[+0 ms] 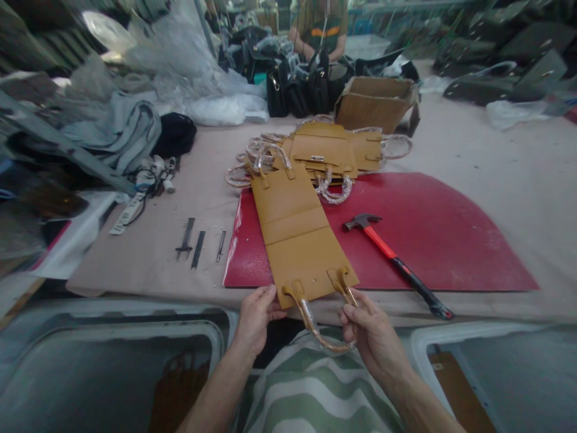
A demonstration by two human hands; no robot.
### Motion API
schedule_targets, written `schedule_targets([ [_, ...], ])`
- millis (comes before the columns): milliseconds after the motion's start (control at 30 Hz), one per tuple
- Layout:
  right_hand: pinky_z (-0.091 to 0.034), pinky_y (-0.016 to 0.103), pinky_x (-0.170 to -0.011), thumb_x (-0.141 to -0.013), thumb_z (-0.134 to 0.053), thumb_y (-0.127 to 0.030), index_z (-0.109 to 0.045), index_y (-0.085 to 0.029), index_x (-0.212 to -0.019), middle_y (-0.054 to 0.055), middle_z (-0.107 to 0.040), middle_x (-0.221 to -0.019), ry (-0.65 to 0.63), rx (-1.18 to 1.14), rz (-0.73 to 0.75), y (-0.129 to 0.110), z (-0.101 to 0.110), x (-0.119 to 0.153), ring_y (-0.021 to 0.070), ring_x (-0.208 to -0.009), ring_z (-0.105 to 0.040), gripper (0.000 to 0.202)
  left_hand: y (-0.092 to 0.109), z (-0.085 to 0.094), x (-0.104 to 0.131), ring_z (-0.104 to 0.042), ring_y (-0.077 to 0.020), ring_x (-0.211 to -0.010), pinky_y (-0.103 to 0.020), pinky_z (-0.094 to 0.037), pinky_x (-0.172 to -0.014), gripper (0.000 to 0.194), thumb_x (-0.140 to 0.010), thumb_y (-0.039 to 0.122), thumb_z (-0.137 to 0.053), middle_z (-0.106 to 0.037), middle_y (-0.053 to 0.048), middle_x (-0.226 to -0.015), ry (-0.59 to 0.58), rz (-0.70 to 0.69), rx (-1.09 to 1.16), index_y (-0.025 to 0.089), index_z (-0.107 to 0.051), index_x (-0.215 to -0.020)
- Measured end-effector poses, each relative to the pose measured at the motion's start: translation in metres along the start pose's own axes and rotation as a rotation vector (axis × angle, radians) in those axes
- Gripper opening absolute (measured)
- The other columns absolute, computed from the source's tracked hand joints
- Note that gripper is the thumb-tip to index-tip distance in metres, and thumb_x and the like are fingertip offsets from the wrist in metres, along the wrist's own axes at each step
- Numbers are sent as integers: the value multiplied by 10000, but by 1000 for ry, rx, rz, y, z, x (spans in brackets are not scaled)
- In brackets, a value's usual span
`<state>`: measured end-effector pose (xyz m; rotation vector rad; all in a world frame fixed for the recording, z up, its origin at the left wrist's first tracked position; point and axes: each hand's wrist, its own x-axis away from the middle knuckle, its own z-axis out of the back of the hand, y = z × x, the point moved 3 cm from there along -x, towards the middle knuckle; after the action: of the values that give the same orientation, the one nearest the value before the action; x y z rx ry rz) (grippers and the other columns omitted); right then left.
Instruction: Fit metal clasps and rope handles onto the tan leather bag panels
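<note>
A flat tan bag panel (297, 222) with a wrapped handle at each end lies across the red mat (433, 228), its near end reaching past the table edge. My left hand (256, 316) pinches the near left corner of that panel between thumb and fingers. Closed round the right side of the near handle (322, 338) is my right hand (367, 328). A claw hammer (396, 261) with a red and black grip rests on the mat to the right. Beyond the panel sits a pile of similar tan bag pieces (324, 147) with plastic-wrapped handles.
Small metal tools, among them a flat bar (198, 249) and a thin punch (220, 246), lie left of the mat. A cardboard box (376, 102) and black bags (297, 90) stand behind. Plastic bins (112, 361) flank my lap. Across the table is another person (320, 30).
</note>
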<state>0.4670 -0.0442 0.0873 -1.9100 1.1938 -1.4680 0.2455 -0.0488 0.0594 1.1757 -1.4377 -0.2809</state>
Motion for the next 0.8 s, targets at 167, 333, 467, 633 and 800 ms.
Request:
schedule_targets([
  [167,-415,195,-415,-820,-696,-366,-534,-216,-1126,-41,-630,-696,-73,309,218,-14,3,26,101,-455,-541,377,7,-5,2,-727,-194,-696,-269,-567,-596,458,-710,518,-806,-768,-98,-829,-72,38,97,114,-700,-898],
  [333,-560,279,-725,-906,-461,-120,-461,-224,-1386,74,-721,-1049,-386,993,917,-42,-49,78,177,-831,-694,491,22,-16,6,-747,-258,-827,-387,-616,-731,549,-841,650,-588,-764,-143,-893,-219,200,303,118,-711,-905],
  [467,-519,313,-605,-871,-398,-69,-236,-107,-1492,100,-728,-934,-545,1134,1175,-26,-88,92,209,-720,-683,643,29,-18,8,-740,-284,-987,-497,-568,-972,409,-875,518,-558,-777,-118,-1031,-341,137,322,189,-713,-1061],
  [633,-352,326,-448,-835,-448,-107,-255,-30,-1450,77,-719,-810,-677,1284,1102,14,-104,86,198,-530,-601,649,33,-25,4,-721,-280,-1054,-493,-489,-1092,429,-932,473,-437,-787,-68,-1041,-487,61,291,214,-710,-1137],
  [800,-335,326,-448,-772,-505,-120,-197,-11,-1479,70,-738,-841,-810,1345,1031,30,-107,85,212,-566,-639,779,33,-31,-3,-731,-252,-981,-438,-534,-1035,422,-916,487,-492,-788,-57,-974,-394,72,300,199,-715,-1128],
])
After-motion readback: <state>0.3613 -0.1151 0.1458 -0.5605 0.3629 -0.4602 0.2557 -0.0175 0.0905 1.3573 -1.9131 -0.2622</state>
